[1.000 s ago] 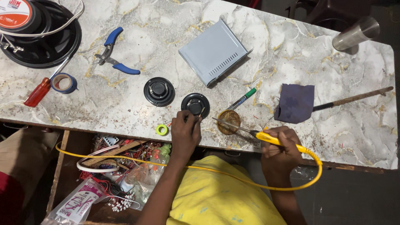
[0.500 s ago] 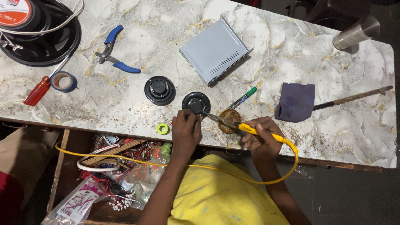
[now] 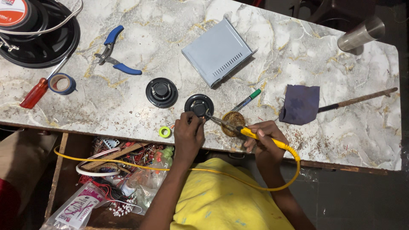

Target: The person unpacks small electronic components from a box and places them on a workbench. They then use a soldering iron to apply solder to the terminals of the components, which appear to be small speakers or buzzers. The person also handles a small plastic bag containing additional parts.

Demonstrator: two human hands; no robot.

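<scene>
Marble-patterned tabletop (image 3: 298,55), white veined with gold, and there's busy work right at its near edge. The right hand (image 3: 263,137) has its grip closed round the yellow handle of a soldering iron (image 3: 238,129), and the metal tip reaches left to the rim of a small black round speaker (image 3: 199,105). The left hand (image 3: 188,132) sits at that speaker's near side, fingers curled and pressed against it; whether they pinch anything fine I cannot tell. The small speaker lies flat near the front edge, roughly mid-tabletop. Under the iron's shaft sits a round brownish tin (image 3: 233,123), and a green-capped pen (image 3: 247,100) lies just beyond it. A yellow cable (image 3: 294,170) loops from the iron's handle down across the yellow shirt (image 3: 221,200).

Further left, a second black round speaker (image 3: 162,92) rests apart from the first. Blue-handled pliers (image 3: 113,53), a roll of blue tape (image 3: 62,83), a red-handled screwdriver (image 3: 36,91) and a big black speaker cone (image 3: 42,38) fill the left end. A grey vented metal box (image 3: 218,51) sits behind, a dark purple cloth (image 3: 300,104) to the right, a steel tumbler (image 3: 360,34) far right.
</scene>
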